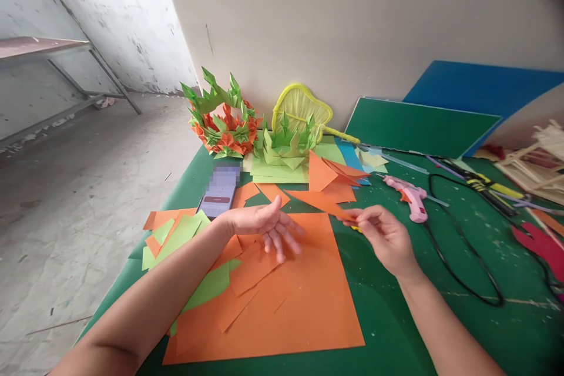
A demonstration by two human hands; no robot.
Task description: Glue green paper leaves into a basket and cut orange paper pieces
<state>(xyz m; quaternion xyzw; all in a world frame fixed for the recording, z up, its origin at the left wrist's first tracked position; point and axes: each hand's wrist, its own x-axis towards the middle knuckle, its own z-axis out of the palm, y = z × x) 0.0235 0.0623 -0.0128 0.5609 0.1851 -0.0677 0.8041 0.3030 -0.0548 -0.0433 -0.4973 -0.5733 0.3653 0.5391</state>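
My left hand (269, 226) hovers over a large orange paper sheet (308, 299), its fingers spread and holding nothing. In my right hand (385, 235) a folded orange paper piece (324, 201) is pinched between thumb and fingers, its pointed end aimed left. Just behind it lie more folded orange papers (328, 173). Cut orange pieces (253, 267) and green scraps (209, 288) lie on the left part of the big sheet. Something small and yellow, mostly hidden, shows under my right fingertips.
A green and orange folded-paper crown (224, 123), a light green paper crown (286, 150) and a yellow-rimmed fan (304, 106) stand at the back. A phone (219, 194) lies on the left. On the right are a pink glue gun (409, 197), its black cord (458, 288) and pliers (489, 188).
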